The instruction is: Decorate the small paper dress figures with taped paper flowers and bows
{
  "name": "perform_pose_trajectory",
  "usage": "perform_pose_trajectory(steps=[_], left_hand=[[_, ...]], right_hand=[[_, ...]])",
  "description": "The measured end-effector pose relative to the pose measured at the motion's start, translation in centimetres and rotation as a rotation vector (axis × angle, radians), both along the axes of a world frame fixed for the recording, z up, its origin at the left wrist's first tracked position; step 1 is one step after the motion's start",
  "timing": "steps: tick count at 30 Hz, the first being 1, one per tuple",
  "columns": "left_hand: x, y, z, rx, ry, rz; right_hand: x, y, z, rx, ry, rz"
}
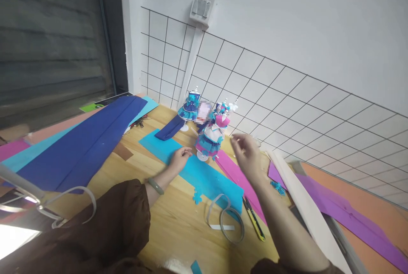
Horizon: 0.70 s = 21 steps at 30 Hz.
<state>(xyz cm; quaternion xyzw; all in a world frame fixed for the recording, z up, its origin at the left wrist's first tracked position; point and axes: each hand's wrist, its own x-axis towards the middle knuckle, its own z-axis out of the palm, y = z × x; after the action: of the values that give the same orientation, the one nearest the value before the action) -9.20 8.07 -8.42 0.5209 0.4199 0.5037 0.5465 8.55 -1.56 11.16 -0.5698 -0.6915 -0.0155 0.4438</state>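
Note:
In the head view a small doll dress point(208, 140) with a pink top, white apron and layered blue and pink skirt stands on a white round base. My left hand point(180, 158), a bangle at its wrist, is just left of the skirt above a turquoise sheet point(208, 176). Its fingers are pinched together; whatever they may hold is too small to make out. To the right of the dress my right hand point(247, 153) is raised, fingers bent with a gap to the thumb, and nothing visible in them. Behind stands a blue ruffled doll dress point(190, 108) on its own stand.
A yellow cutter knife point(255, 221), a roll of tape point(232, 225) and a turquoise flower cutout point(197, 196) lie in front. Dark blue sheets point(86, 146) cover the left side; purple sheets point(347, 210) and a long white roll point(309, 206) lie right. A wire grid point(255, 83) backs the table.

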Motion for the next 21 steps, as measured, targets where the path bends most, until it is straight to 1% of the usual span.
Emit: perform_pose_trajectory(steps=[1, 3, 4, 5, 7, 8, 10, 15, 18, 21], left_hand=[[0.0, 0.0, 0.0, 0.003, 0.001, -0.002], [-0.1, -0.1, 0.1, 0.007, 0.007, -0.006], [-0.1, -0.1, 0.1, 0.006, 0.012, -0.008], [-0.1, -0.1, 0.1, 0.005, 0.017, -0.011], [-0.1, 0.0, 0.2, 0.001, 0.029, -0.017], [-0.1, 0.0, 0.2, -0.002, 0.033, -0.019], [-0.1, 0.0, 0.2, -0.007, 0.037, -0.022], [-0.2, -0.1, 0.3, -0.019, 0.032, -0.025], [-0.2, -0.2, 0.4, -0.027, 0.023, -0.024], [-0.3, -0.3, 0.6, -0.027, 0.018, -0.021]], right_hand=[[-0.3, -1.3, -1.3, -0.087, -0.061, 0.080], [-1.0, -3.4, -4.0, -0.314, -0.195, 0.258], [-1.3, -4.2, -5.3, -0.389, -0.309, 0.332], [-1.6, -4.8, -6.5, -0.444, -0.438, 0.357], [-2.1, -5.6, -8.4, -0.523, -0.710, 0.315], [-2.4, -5.8, -9.0, -0.543, -0.810, 0.284], [-2.7, -5.9, -10.0, -0.559, -0.922, 0.246], [-3.2, -5.7, -11.1, -0.543, -0.983, 0.257], [-3.1, -5.6, -11.4, -0.544, -0.977, 0.261], [-2.8, -5.6, -11.3, -0.561, -0.915, 0.236]])
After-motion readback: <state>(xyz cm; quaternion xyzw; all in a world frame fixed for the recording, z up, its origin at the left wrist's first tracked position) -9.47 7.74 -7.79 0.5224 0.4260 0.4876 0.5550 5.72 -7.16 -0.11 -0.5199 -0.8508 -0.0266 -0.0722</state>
